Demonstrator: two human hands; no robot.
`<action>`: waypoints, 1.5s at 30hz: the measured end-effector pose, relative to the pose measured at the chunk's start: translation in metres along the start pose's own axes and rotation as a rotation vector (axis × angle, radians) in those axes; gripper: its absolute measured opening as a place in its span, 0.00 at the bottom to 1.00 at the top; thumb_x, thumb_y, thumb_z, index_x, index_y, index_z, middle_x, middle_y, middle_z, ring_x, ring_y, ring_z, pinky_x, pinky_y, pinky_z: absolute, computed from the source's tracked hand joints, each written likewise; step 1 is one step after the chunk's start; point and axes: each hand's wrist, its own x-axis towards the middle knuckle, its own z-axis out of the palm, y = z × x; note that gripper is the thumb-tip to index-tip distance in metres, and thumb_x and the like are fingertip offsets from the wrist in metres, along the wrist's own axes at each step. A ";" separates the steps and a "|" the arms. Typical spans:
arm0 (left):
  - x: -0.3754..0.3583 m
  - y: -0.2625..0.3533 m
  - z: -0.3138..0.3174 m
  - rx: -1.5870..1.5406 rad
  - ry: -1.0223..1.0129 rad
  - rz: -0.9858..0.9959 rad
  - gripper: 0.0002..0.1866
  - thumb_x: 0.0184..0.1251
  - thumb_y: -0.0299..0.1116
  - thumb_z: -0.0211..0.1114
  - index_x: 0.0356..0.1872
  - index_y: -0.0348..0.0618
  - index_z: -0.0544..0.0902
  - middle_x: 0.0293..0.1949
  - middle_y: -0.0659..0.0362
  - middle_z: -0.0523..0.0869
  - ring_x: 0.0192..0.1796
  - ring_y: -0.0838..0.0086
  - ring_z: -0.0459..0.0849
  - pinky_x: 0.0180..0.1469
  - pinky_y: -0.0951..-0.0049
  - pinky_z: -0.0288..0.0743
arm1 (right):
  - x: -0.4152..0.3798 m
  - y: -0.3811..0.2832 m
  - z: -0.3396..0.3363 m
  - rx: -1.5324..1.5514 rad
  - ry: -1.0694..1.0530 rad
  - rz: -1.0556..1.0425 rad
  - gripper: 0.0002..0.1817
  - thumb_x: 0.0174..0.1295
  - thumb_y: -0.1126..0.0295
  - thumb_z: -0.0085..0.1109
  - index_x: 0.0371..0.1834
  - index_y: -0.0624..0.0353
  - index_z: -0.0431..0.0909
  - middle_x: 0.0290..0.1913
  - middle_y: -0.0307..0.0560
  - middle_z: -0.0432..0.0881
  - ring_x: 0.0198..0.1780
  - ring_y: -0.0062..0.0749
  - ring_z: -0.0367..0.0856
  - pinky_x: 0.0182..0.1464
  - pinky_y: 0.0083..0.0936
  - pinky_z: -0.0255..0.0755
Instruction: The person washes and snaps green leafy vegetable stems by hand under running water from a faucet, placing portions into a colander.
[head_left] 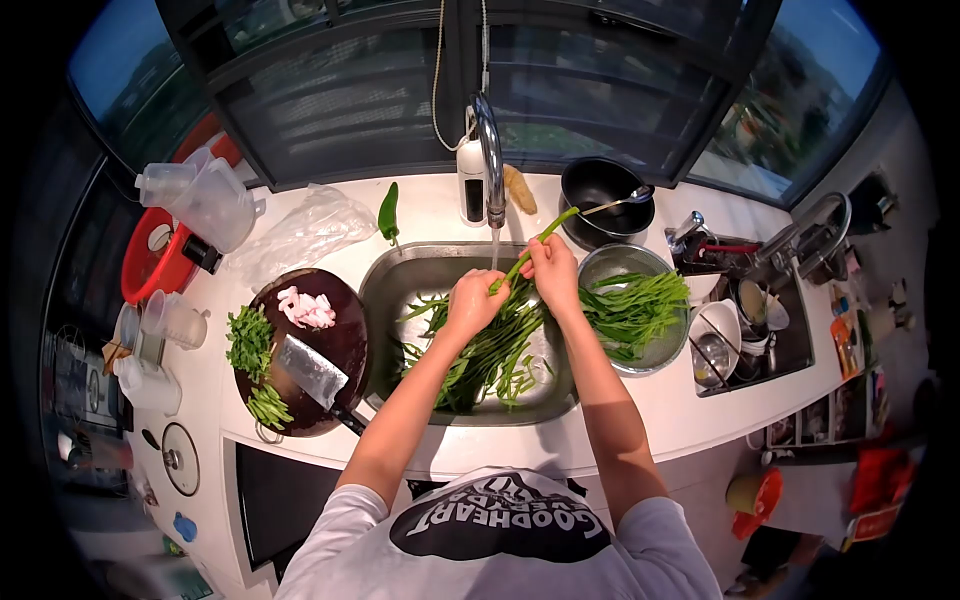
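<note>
My left hand [474,303] and my right hand [551,272] are both closed on one long green vegetable stalk [525,252], held at a slant above the sink [374,300]. Its upper end sticks out past my right fingers toward the back right. A thin stream of water falls from the tap [494,205] close to my left hand. Below my hands, a heap of long green stems and leaves [490,360] lies in the sink. To the right of it stands a metal bowl [655,366] holding torn green leaves and stem pieces [635,312].
On the left, a round dark board [320,400] carries a cleaver [312,370], pale sliced pieces [306,308] and chopped greens [250,340]. Behind are a green pepper [389,212], a ginger-like root [519,190] and a black bowl [607,190]. Dishes fill another sink [790,360] at right.
</note>
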 end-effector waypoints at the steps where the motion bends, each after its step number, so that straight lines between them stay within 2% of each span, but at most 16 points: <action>1: -0.002 0.000 0.000 0.016 0.021 0.019 0.08 0.53 0.34 0.63 0.32 0.42 0.84 0.26 0.50 0.82 0.35 0.57 0.80 0.39 0.61 0.73 | -0.002 -0.001 0.000 0.001 -0.009 0.020 0.11 0.70 0.67 0.45 0.38 0.66 0.70 0.30 0.46 0.80 0.24 0.21 0.77 0.26 0.16 0.72; 7: -0.005 0.002 0.009 -0.120 0.173 -0.127 0.09 0.52 0.31 0.59 0.28 0.36 0.81 0.25 0.48 0.81 0.27 0.54 0.79 0.32 0.61 0.72 | -0.002 0.025 0.013 0.205 0.111 0.079 0.11 0.68 0.69 0.47 0.35 0.68 0.71 0.27 0.48 0.81 0.21 0.24 0.79 0.24 0.20 0.74; 10: -0.009 0.005 0.008 -0.288 0.115 -0.299 0.09 0.56 0.30 0.54 0.26 0.34 0.79 0.18 0.53 0.76 0.22 0.72 0.75 0.28 0.70 0.68 | -0.007 0.026 0.020 0.214 0.177 0.105 0.12 0.68 0.68 0.46 0.34 0.68 0.71 0.27 0.47 0.81 0.21 0.23 0.78 0.24 0.20 0.74; 13: -0.015 0.002 0.000 -0.391 0.243 -0.415 0.09 0.56 0.30 0.55 0.26 0.35 0.78 0.15 0.56 0.72 0.19 0.78 0.70 0.25 0.73 0.66 | -0.003 0.032 0.011 0.207 0.276 0.151 0.12 0.71 0.66 0.43 0.37 0.64 0.68 0.30 0.47 0.79 0.22 0.20 0.73 0.24 0.16 0.69; 14: -0.020 -0.013 0.002 -0.395 0.269 -0.424 0.09 0.57 0.30 0.54 0.26 0.35 0.77 0.15 0.60 0.70 0.22 0.83 0.67 0.25 0.75 0.65 | 0.001 0.033 0.003 0.202 0.280 0.145 0.11 0.71 0.66 0.43 0.35 0.63 0.69 0.29 0.44 0.79 0.22 0.18 0.71 0.23 0.15 0.66; 17: -0.024 -0.031 0.000 -0.384 0.243 -0.310 0.08 0.61 0.29 0.52 0.28 0.37 0.78 0.22 0.60 0.79 0.27 0.81 0.73 0.32 0.77 0.68 | 0.000 0.026 -0.005 0.120 0.128 0.162 0.11 0.69 0.65 0.47 0.33 0.61 0.70 0.28 0.42 0.79 0.22 0.17 0.71 0.23 0.14 0.63; 18: -0.021 -0.026 0.000 -0.434 0.202 -0.319 0.09 0.62 0.29 0.53 0.29 0.36 0.78 0.24 0.61 0.80 0.28 0.81 0.74 0.33 0.77 0.69 | -0.002 0.030 0.001 0.191 0.109 0.146 0.12 0.67 0.65 0.52 0.28 0.60 0.72 0.24 0.36 0.75 0.20 0.15 0.68 0.22 0.13 0.60; 20: -0.014 -0.010 -0.001 -0.529 0.122 -0.343 0.09 0.65 0.30 0.53 0.30 0.36 0.79 0.27 0.61 0.82 0.30 0.80 0.76 0.36 0.78 0.70 | -0.007 0.029 0.007 0.127 0.029 0.197 0.11 0.65 0.67 0.54 0.27 0.60 0.73 0.22 0.34 0.74 0.22 0.14 0.65 0.25 0.15 0.59; 23: -0.003 -0.001 -0.002 -0.604 -0.042 -0.386 0.10 0.66 0.31 0.52 0.35 0.38 0.80 0.31 0.64 0.81 0.32 0.83 0.73 0.36 0.79 0.68 | -0.015 0.024 0.018 0.197 -0.038 0.220 0.11 0.63 0.67 0.57 0.24 0.59 0.74 0.20 0.29 0.69 0.22 0.12 0.61 0.24 0.15 0.55; 27: -0.001 0.006 -0.007 -0.421 -0.193 -0.324 0.12 0.64 0.36 0.57 0.39 0.38 0.81 0.26 0.61 0.84 0.28 0.81 0.77 0.34 0.76 0.71 | -0.016 0.020 0.020 0.191 -0.074 0.201 0.12 0.64 0.66 0.56 0.25 0.58 0.74 0.19 0.30 0.69 0.20 0.12 0.63 0.24 0.13 0.57; 28: 0.000 0.008 -0.007 -0.348 -0.157 -0.260 0.12 0.62 0.36 0.58 0.35 0.37 0.81 0.22 0.57 0.82 0.25 0.78 0.78 0.31 0.73 0.71 | -0.014 0.026 0.020 0.152 -0.073 0.186 0.12 0.65 0.66 0.56 0.25 0.59 0.74 0.19 0.30 0.70 0.21 0.13 0.64 0.24 0.13 0.58; 31: 0.003 0.002 -0.001 -0.098 -0.119 -0.159 0.11 0.60 0.35 0.58 0.31 0.36 0.82 0.20 0.53 0.80 0.24 0.76 0.77 0.31 0.71 0.71 | -0.014 0.026 0.019 0.072 -0.087 0.196 0.11 0.65 0.66 0.54 0.27 0.60 0.74 0.20 0.32 0.71 0.22 0.14 0.66 0.26 0.14 0.60; 37: 0.001 0.016 0.000 -0.350 0.025 -0.366 0.11 0.59 0.33 0.54 0.27 0.36 0.80 0.19 0.53 0.78 0.24 0.76 0.75 0.32 0.70 0.71 | -0.021 0.030 0.034 0.376 -0.040 0.279 0.09 0.68 0.68 0.50 0.34 0.63 0.74 0.25 0.37 0.74 0.25 0.16 0.68 0.28 0.14 0.62; 38: 0.000 0.015 0.003 -0.391 0.083 -0.333 0.12 0.59 0.31 0.51 0.22 0.36 0.77 0.17 0.56 0.76 0.22 0.78 0.71 0.28 0.73 0.68 | -0.020 0.034 0.037 0.433 -0.030 0.298 0.10 0.68 0.68 0.50 0.34 0.63 0.73 0.25 0.38 0.74 0.25 0.17 0.69 0.28 0.14 0.63; 42: -0.001 -0.012 0.011 -0.908 0.110 -0.590 0.12 0.61 0.28 0.46 0.20 0.42 0.74 0.19 0.66 0.71 0.22 0.84 0.64 0.24 0.80 0.57 | -0.025 0.024 0.038 0.845 0.066 0.399 0.10 0.69 0.67 0.49 0.33 0.62 0.71 0.24 0.39 0.73 0.24 0.19 0.70 0.27 0.15 0.63; 45: 0.000 -0.023 0.014 -0.879 0.087 -0.545 0.11 0.62 0.28 0.46 0.22 0.42 0.74 0.19 0.66 0.71 0.22 0.84 0.64 0.25 0.81 0.57 | -0.034 0.040 0.034 0.540 -0.051 0.368 0.11 0.69 0.67 0.49 0.30 0.61 0.70 0.24 0.39 0.73 0.23 0.19 0.70 0.26 0.16 0.65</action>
